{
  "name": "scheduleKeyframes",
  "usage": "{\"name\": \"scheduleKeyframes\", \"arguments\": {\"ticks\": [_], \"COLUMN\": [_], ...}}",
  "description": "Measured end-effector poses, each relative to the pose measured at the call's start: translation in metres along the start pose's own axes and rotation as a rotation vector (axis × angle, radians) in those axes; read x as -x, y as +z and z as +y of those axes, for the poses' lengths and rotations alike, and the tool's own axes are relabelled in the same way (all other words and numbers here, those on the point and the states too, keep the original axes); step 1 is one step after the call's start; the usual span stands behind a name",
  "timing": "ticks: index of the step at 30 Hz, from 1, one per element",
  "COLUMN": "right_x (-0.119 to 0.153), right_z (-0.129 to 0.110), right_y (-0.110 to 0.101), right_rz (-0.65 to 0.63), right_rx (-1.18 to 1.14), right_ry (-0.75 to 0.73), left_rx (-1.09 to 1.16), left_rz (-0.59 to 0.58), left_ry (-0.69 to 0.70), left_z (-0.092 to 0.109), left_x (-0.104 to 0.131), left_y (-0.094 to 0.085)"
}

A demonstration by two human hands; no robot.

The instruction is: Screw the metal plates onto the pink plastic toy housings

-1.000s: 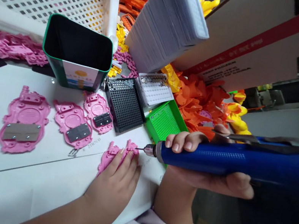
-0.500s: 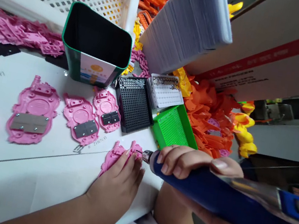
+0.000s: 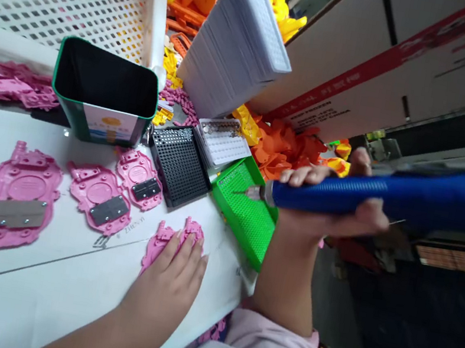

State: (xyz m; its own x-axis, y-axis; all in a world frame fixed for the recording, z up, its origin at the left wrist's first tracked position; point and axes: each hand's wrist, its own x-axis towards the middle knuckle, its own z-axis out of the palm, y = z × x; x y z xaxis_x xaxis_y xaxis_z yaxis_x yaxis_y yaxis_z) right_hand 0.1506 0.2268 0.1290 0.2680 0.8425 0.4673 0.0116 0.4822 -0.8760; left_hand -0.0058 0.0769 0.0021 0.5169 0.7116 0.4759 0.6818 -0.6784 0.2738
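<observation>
My left hand (image 3: 170, 283) holds a pink plastic toy part (image 3: 154, 242) down on the white tabletop, its fingers laid close together over it and hiding much of it. My right hand (image 3: 334, 207) is wrapped around a blue electric screwdriver (image 3: 373, 193), held almost level. The bit, pointing left, is in front of the green perforated tray (image 3: 232, 210); whether it touches cannot be told. A black perforated tray (image 3: 183, 168) with small silver screws at its far end lies left of the green one.
Several pink parts with screwed-on plates, one with a grey plate (image 3: 13, 213), lie to the left. Behind stand a dark green bin (image 3: 63, 114), a white lattice crate (image 3: 155, 10), a stack of pale sheets (image 3: 236, 49) and a large carton (image 3: 347, 56). Orange pieces (image 3: 282, 147) are piled beyond the trays.
The screwdriver has lifted off the pink part and moved up and right, its bit now over the green tray. My left hand stays on the part. The whole view has shifted.
</observation>
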Motion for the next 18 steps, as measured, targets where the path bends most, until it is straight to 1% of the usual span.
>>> {"name": "scheduleKeyframes", "arguments": {"ticks": [1, 4, 7, 9, 13, 18], "right_x": [-0.012, -0.038, -0.049, -0.051, -0.052, -0.051], "right_z": [0.005, 0.029, 0.053, 0.063, 0.07, 0.072], "right_y": [-0.001, -0.007, -0.014, -0.019, -0.024, -0.024], "right_rz": [0.061, 0.165, 0.241, 0.266, 0.28, 0.281], "right_rx": [0.023, 0.036, 0.033, 0.042, 0.072, 0.059], "right_ry": [0.01, 0.057, 0.082, 0.082, 0.077, 0.103], "left_rx": [0.005, 0.015, 0.014, 0.007, -0.017, 0.009], "left_rz": [0.004, 0.002, -0.011, -0.016, -0.008, 0.034], "left_ry": [0.003, -0.003, 0.002, 0.001, -0.024, -0.085], "left_z": [0.0, 0.0, 0.0, 0.0, 0.001, 0.002], "left_x": [0.0, 0.001, 0.001, 0.001, 0.001, -0.004], "left_y": [0.0, 0.001, 0.001, 0.0, -0.003, -0.008]}}
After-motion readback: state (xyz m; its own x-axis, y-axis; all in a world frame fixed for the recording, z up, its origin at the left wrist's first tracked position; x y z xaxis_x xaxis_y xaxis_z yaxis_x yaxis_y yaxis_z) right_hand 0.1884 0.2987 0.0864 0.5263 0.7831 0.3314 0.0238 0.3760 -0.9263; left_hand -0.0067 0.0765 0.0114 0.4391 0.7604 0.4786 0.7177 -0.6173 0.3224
